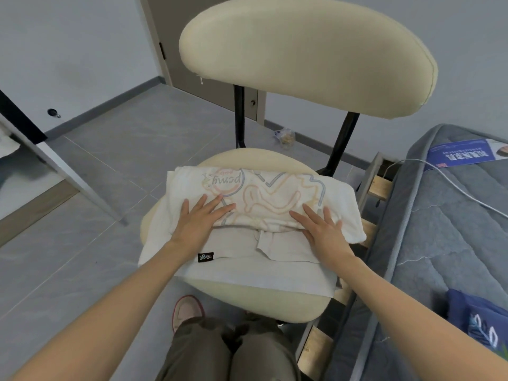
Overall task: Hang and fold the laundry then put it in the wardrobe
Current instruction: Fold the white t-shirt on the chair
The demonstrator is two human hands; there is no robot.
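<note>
Left hand (198,224), right hand (323,232) flat, fingers straight, pressing shirt (275,196); long axis 9-to-3, loose hem toward 6 o'clock.

The shirt (242,273) is white, printed with looping outlines (275,199) in pale pink, orange and grey-blue; its small label (206,257) is black. The chair (302,56) is cream on black struts (343,138). The floor (110,160) is grey tile, the mattress (439,229) quilted grey. A navy cloth (478,320) bears white leaf shapes.
</note>
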